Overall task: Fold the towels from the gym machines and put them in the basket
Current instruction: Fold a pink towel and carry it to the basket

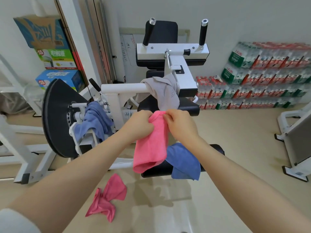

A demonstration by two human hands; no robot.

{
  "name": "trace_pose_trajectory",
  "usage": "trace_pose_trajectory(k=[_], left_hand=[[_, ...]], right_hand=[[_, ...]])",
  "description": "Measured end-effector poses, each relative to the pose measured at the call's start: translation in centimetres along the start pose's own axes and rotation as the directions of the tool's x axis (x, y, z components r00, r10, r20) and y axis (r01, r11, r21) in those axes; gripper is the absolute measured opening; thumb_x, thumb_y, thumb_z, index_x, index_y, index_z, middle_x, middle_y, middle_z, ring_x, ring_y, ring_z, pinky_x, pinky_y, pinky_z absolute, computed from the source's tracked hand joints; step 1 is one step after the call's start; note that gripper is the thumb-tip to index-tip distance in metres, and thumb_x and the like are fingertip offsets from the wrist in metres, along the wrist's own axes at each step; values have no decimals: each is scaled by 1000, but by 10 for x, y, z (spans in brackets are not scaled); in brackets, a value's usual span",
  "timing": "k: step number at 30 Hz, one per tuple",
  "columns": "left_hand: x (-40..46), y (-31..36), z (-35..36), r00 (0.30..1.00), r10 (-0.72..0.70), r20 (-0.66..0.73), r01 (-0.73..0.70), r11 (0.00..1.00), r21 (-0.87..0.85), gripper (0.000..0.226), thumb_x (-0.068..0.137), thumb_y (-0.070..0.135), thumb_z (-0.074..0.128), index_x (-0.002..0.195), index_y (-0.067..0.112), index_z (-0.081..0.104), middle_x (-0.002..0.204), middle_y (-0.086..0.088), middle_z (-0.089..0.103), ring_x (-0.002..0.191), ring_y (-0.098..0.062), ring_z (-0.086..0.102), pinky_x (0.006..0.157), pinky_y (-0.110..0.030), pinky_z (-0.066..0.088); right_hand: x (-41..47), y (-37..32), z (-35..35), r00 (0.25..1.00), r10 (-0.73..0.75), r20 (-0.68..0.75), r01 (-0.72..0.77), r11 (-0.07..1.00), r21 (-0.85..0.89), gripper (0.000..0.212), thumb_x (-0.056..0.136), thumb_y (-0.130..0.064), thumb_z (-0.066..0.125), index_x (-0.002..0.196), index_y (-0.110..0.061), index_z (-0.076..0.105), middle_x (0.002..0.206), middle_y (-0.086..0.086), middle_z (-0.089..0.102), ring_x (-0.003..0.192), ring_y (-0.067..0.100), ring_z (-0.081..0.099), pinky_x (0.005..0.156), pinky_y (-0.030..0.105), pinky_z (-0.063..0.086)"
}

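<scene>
Hands, left hand (141,122) and right hand (179,122), pinch the pink towel's (150,145) top edge; cardboard boxes (43,32) stay closed.

Head camera looks forward and down, close over both forearms

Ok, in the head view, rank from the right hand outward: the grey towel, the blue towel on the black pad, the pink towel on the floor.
From the right hand:
1. Grey towel, just above, draped on the white bar.
2. Blue towel, below, over the black pad.
3. Pink towel on the floor, lower left, farthest.
</scene>
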State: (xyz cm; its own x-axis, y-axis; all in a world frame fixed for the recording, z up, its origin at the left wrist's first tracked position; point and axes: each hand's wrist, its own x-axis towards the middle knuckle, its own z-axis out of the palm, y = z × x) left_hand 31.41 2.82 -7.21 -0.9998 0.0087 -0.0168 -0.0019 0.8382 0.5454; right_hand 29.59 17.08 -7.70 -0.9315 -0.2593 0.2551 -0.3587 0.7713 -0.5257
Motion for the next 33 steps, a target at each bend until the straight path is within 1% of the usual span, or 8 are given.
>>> trace_pose_trajectory(k=[3, 6, 9, 11, 14, 19, 25, 33], left_hand=[[15, -10, 5, 999, -33, -11, 35, 976, 217, 14, 80, -1, 41, 74, 8, 50, 76, -7, 53, 76, -30, 53, 64, -34, 40], [27, -19, 9, 989, -144, -41, 149, 935, 321, 16, 86, 1, 37, 93, 5, 51, 101, -15, 58, 93, -35, 57, 70, -36, 40], [39, -18, 9, 983, -173, -67, 183, 959, 216, 15, 88, 3, 35, 84, 7, 49, 101, -19, 60, 90, -35, 55, 70, -35, 39], [45, -7, 8, 993, -96, -74, 105, 987, 125, 20, 87, 8, 39, 69, 12, 45, 85, -15, 59, 79, -31, 51, 66, -33, 36], [46, 22, 4, 996, 79, -48, -75, 995, 65, 22, 80, 16, 54, 62, 14, 43, 63, -3, 50, 63, -20, 46, 57, -32, 34], [52, 51, 2, 958, 285, 31, -286, 946, 151, 25, 74, 6, 56, 70, 25, 40, 63, 8, 47, 61, -12, 42, 52, -22, 28], [55, 48, 7, 987, 159, 5, -157, 971, 179, 28, 71, 6, 54, 95, 19, 50, 90, -3, 59, 81, -21, 54, 70, -44, 49], [65, 52, 26, 997, 67, -33, -66, 997, 45, 30, 80, 5, 55, 107, 18, 51, 89, 6, 55, 80, -15, 51, 63, -22, 41]], right_hand=[[11, 13, -10, 999, -1, -53, -6, 991, -133, 28, 97, -22, 37, 99, -12, 63, 100, 10, 61, 89, 33, 59, 69, 39, 44], [23, 29, -22, 995, 35, -92, -30, 998, 54, 26, 99, -19, 33, 96, -4, 53, 88, 13, 57, 83, 34, 57, 70, 42, 45], [32, 46, -33, 999, 39, -16, -35, 971, 235, 20, 99, -15, 34, 106, -3, 49, 75, 7, 55, 69, 20, 54, 63, 32, 42], [36, 52, -40, 998, -40, 52, 24, 961, 276, 21, 96, -15, 43, 116, -11, 48, 58, -3, 48, 51, 4, 44, 49, 15, 33], [41, 56, -46, 959, -173, 226, 115, 962, 248, 43, 85, -27, 63, 126, -27, 50, 61, -9, 52, 53, 0, 47, 54, 12, 34], [55, 68, -44, 920, -253, 300, 205, 961, 183, 17, 83, -26, 66, 81, -9, 65, 57, -4, 47, 54, 5, 41, 51, 21, 28], [66, 86, -50, 967, -138, 213, 79, 961, 266, 28, 87, -22, 58, 78, 4, 58, 65, 3, 47, 62, 13, 40, 53, 25, 28], [72, 119, -73, 943, 88, 321, -279, 736, 617, 24, 86, -12, 59, 63, -15, 53, 67, 5, 50, 66, 17, 46, 63, 29, 35]])
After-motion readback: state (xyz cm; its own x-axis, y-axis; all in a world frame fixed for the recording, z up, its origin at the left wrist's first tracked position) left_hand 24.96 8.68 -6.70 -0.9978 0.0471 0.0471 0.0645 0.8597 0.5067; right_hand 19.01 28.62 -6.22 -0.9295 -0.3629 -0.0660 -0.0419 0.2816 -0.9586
